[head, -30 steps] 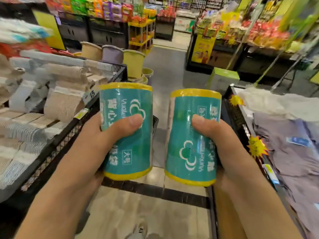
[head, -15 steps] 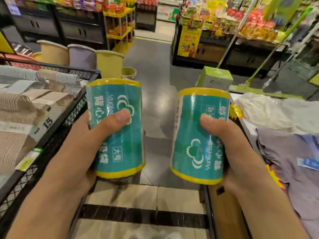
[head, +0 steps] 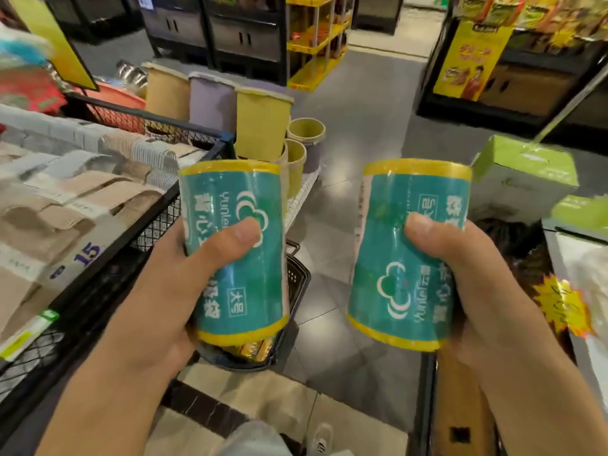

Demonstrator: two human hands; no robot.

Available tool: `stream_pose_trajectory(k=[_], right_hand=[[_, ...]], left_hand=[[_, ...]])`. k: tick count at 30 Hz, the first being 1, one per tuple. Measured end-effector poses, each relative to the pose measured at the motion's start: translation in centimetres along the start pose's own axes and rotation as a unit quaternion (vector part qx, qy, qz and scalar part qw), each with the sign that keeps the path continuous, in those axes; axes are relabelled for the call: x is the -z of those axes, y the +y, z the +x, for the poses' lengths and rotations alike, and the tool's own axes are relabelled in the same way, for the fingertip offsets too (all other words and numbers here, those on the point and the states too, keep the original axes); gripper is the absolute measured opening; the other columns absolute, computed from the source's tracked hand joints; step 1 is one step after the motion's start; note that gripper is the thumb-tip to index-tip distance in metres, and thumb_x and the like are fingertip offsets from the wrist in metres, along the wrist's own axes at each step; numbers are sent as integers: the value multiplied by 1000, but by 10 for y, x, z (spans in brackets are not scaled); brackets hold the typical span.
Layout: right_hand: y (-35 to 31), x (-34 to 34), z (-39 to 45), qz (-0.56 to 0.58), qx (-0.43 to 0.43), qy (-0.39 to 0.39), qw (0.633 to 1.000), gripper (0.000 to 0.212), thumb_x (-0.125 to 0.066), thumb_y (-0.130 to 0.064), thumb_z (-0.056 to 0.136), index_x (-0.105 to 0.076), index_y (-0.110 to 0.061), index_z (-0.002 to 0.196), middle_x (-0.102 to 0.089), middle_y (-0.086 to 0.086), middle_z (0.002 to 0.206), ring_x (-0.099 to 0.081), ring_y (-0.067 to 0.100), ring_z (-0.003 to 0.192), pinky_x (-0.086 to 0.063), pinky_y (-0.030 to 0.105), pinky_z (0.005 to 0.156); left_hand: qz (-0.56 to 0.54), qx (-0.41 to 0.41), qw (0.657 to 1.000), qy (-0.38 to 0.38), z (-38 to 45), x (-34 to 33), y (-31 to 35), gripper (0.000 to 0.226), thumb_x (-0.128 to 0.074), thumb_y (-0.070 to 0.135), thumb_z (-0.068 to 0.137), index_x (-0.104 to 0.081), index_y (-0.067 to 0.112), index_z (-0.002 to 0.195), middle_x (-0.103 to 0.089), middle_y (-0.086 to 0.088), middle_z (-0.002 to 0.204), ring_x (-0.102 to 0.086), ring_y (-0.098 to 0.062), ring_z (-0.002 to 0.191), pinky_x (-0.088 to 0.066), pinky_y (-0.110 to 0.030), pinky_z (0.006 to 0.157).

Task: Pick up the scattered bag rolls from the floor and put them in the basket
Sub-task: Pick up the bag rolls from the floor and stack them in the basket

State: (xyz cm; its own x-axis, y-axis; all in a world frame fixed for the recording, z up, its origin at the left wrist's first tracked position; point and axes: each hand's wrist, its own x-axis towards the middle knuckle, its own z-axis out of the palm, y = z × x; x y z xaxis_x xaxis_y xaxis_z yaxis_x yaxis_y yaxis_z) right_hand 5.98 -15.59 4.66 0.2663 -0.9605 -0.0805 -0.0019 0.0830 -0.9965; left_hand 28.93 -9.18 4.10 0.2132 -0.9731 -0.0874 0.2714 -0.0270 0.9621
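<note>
Head view | your left hand (head: 171, 291) and right hand (head: 487, 291) each grip a teal yellow-edged plastic bag roll (head: 233, 248) | dark plastic basket (head: 297, 274) below awaits both.

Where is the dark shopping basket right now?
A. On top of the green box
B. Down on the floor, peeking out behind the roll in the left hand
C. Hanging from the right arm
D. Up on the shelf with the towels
B: the basket sits on the floor, partly hidden behind the roll held in the left hand.
</note>
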Motion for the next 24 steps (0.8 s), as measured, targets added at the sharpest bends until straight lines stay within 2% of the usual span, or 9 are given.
stream_pose_trajectory(k=[4, 7, 9, 13, 18, 21, 24], right_hand=[[3, 8, 62, -9, -13, -39, 999, 30, -70, -41, 76, -73, -25, 101, -78, -3, 97, -76, 13, 88, -60, 48, 87], [4, 4, 103, 65, -39, -125, 989, 46, -77, -38, 63, -73, -19, 105, -78, 7, 95, -77, 26, 82, -62, 38, 67], [3, -1, 131, 68, -39, -154, 985, 49, -78, -37, 58, -74, -21, 104, -79, 9, 95, -77, 28, 80, -60, 33, 62], [3, -20, 194, 34, -24, -189, 981, 40, -83, -23, 56, -77, -28, 95, -79, 6, 94, -78, 26, 80, -60, 31, 62], [5, -52, 264, 0, -20, -233, 972, 41, -78, -34, 57, -75, -32, 98, -79, 3, 100, -77, 26, 87, -60, 30, 65], [15, -73, 300, -37, -21, -269, 962, 50, -82, -25, 60, -71, -25, 109, -78, 4, 102, -77, 26, 88, -61, 30, 66], [35, -97, 336, -76, -29, -304, 949, 62, -87, -15, 56, -66, -18, 115, -78, 5, 102, -77, 25, 87, -60, 29, 66]], left_hand=[[-9, 3, 999, 52, 37, -8, -3, 73, -93, 55, 38, -76, 30, 104, -76, -6, 109, -76, -26, 93, -61, -36, 66], [-13, 5, 996, 90, 67, -6, -5, 76, -95, 54, 33, -76, 29, 103, -77, -5, 107, -76, -26, 91, -61, -36, 65], [-19, 1, 993, 113, 90, -1, -8, 75, -96, 53, 29, -77, 30, 98, -78, -4, 103, -77, -24, 87, -61, -34, 62], [-47, -17, 990, 131, 131, 14, -13, 70, -95, 48, 36, -77, 28, 101, -78, -5, 104, -76, -24, 88, -61, -33, 64], [-69, -18, 983, 171, 180, 44, -23, 90, -96, 49, 36, -69, 21, 117, -76, -8, 107, -75, -28, 93, -61, -35, 68], [-57, -32, 981, 181, 203, 65, -31, 88, -96, 47, 40, -65, 23, 120, -76, -5, 108, -75, -26, 94, -61, -36, 71], [-24, -47, 974, 221, 217, 87, -46, 79, -91, 31, 48, -61, 21, 120, -77, -1, 102, -76, -21, 89, -61, -33, 69]])
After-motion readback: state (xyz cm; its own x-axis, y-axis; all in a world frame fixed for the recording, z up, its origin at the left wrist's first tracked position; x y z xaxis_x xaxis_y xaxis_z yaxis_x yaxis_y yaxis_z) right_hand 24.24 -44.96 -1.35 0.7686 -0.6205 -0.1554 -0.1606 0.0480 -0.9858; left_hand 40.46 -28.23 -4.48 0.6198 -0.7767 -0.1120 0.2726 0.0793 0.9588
